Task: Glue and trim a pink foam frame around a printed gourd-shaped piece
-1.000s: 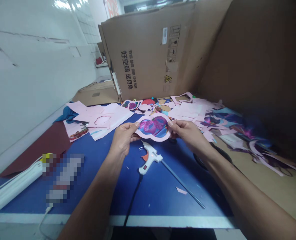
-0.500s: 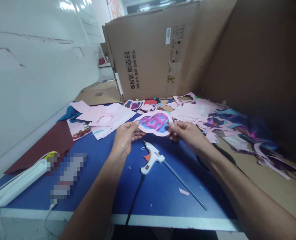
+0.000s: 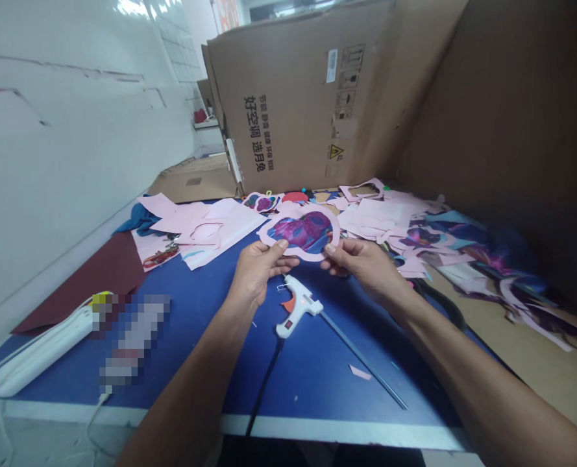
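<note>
Between my two hands is a cut-out with a wavy pale-pink border and a shiny purple and blue middle, raised above the table. My left hand pinches its lower left edge, thumb on top. At the lower right edge, my right hand grips it between thumb and fingers. Just below the hands a white hot glue gun with an orange trigger lies on the blue table. A long grey glue stick sticks out of its back end, and a black cord runs to the table's front edge.
Pink scraps and shiny offcuts are heaped at the back and right. Large cardboard stands behind them. At left are a white power strip, a blurred-out object, dark red sheet and pink sheets.
The cut-out has tilted up toward me, so its middle looks darker. My left hand has shifted slightly right along its lower edge. The glue gun stays in place.
</note>
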`<state>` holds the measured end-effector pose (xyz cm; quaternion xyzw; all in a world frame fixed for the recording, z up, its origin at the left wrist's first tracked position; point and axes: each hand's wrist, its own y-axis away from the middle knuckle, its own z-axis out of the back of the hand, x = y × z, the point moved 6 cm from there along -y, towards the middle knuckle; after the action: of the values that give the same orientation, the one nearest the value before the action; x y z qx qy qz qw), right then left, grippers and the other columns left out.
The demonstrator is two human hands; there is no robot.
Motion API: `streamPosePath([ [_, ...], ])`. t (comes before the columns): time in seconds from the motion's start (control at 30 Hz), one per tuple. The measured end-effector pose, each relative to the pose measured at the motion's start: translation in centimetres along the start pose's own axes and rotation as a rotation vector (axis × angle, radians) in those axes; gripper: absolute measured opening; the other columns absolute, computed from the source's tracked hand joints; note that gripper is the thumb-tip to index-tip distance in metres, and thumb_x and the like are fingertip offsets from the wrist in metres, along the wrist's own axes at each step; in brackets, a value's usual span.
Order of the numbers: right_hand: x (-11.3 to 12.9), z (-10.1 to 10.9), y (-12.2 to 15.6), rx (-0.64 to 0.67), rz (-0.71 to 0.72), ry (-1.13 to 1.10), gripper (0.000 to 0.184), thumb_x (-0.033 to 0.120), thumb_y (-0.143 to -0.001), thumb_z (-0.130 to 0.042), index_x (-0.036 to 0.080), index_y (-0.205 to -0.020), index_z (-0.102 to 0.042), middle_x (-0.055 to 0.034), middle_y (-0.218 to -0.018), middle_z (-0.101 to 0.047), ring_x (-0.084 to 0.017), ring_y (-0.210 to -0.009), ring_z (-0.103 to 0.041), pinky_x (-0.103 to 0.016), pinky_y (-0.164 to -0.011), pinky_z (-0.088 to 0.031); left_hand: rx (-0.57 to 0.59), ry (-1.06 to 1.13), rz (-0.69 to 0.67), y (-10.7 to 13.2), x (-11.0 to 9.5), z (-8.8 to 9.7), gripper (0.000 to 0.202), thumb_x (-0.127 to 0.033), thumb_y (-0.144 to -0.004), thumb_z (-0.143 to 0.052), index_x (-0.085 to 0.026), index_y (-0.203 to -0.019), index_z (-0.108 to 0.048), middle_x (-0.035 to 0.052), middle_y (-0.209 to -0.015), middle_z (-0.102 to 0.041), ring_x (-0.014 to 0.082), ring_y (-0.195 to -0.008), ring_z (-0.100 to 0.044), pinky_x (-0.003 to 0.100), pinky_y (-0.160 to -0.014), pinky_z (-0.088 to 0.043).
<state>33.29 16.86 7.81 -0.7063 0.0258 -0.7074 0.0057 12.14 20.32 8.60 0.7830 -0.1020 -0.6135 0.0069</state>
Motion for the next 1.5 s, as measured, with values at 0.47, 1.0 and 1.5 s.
streamPosePath([
  [0.47,0.3,-0.5,0.3,-0.01,0.016,0.002,0.057,0.075,-0.065,-0.095,0.021,-0.073,-0.077,-0.0065,-0.075,-0.079,-0.016,-0.063,-0.063,-0.029,-0.062,-0.049,0.122,-0.113,0.017,0.6,0.7,-1.4,0.019,-0.029,-0.09,-0.087,-0.011,-0.092,-0.081,0.0142,-0.093,-0.085,0.0161,-0.076,-0.08,0.025,-0.072,-0.061],
  [1.0,0.8,-0.4,0.5,-0.039,0.066,0.004,0.054,0.074,-0.07,-0.094,0.022,-0.075,-0.078,-0.0066,-0.076,-0.078,-0.017,-0.062,-0.061,-0.031,-0.061,-0.049,0.123,-0.085,0.015,0.8,0.9,-1.7,0.018,-0.027,-0.089,-0.088,-0.014,-0.099,-0.081,0.0132,-0.102,-0.086,0.0141,-0.073,-0.078,0.023,-0.067,-0.059],
  [1.5,-0.4,-0.9,0.4,-0.014,0.038,0.018,0.047,0.061,-0.065,-0.1,0.02,-0.077,-0.081,-0.0053,-0.073,-0.076,-0.019,-0.066,-0.062,-0.033,-0.064,-0.048,0.104,-0.104,0.022,1.0,1.8,-2.3,0.011,-0.025,-0.087,-0.087,-0.015,-0.085,-0.084,0.0093,-0.079,-0.082,0.0149,-0.07,-0.076,0.025,-0.07,-0.057],
])
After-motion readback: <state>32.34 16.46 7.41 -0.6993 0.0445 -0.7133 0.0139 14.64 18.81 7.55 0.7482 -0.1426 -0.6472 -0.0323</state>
